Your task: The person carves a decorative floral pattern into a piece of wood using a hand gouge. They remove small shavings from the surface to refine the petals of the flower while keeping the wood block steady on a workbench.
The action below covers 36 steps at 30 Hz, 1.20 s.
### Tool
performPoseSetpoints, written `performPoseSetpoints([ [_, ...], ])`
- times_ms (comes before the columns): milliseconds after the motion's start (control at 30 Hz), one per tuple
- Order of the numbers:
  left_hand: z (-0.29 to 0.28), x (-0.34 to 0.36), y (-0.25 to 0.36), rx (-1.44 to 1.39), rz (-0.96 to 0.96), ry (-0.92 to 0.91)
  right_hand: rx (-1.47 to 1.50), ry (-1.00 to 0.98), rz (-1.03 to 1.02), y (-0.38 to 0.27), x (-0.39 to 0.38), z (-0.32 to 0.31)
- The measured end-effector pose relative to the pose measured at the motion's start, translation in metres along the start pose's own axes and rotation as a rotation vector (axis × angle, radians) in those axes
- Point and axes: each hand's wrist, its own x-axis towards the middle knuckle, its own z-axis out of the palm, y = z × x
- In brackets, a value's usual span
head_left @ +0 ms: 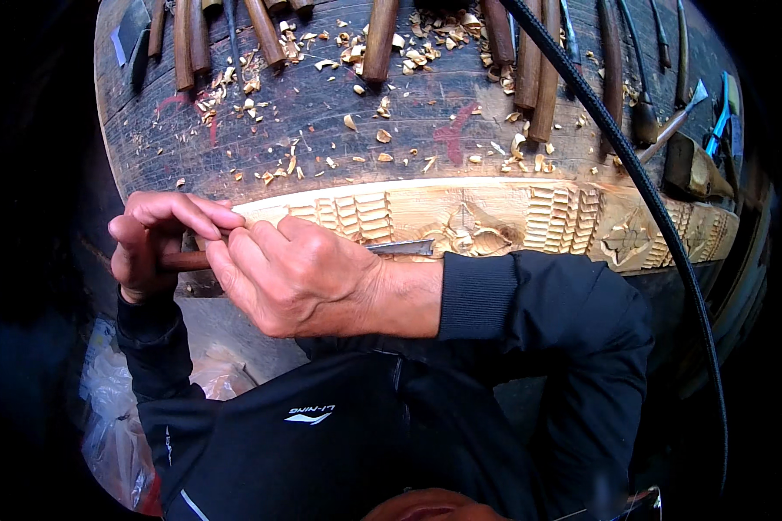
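Observation:
A long pale wooden board (460, 193) with carved rows of notches and leaf-like relief lies along the near edge of the bench. My left hand (152, 234) is closed around the brown wooden handle of a carving chisel (404, 248) at the board's left end. My right hand (300, 269) wraps the same chisel farther forward and rests over the board. Its metal blade shows past my right wrist, pointing right, close to the carved relief in the middle. The shaft between is hidden by my right hand.
Several wooden-handled carving tools (381, 39) line the far side of the dark workbench (278, 104), among scattered wood shavings (421, 56). A wooden mallet-like tool (695, 169) sits at right. A black cable (617, 139) crosses the right side. Plastic bags (113, 425) lie below left.

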Motion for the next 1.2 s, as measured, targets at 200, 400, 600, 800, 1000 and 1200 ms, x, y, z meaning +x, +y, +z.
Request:
performPoseSetpoints([
  [200, 0.007, -0.001, 0.004, 0.049, -0.017, 0.052, -0.029, -0.02, -0.017, 0.001, 0.0, -0.003],
  [400, 0.011, -0.002, 0.002, 0.038, -0.003, 0.08, -0.049, -0.033, -0.054, 0.002, 0.0, -0.005],
  [600, 0.024, 0.004, 0.009, 0.155, 0.044, 0.11, -0.016, -0.025, -0.017, 0.006, -0.005, -0.008],
  [800, 0.023, -0.004, 0.002, 0.036, 0.094, 0.075, -0.024, 0.02, -0.052, 0.001, -0.005, -0.007],
  [1000, 0.015, -0.022, 0.002, 0.07, 0.177, -0.087, 0.086, 0.083, -0.103, -0.005, -0.004, -0.003],
  [1200, 0.013, -0.028, 0.001, 0.013, 0.264, -0.153, 0.157, 0.06, -0.132, -0.009, -0.003, -0.004],
])
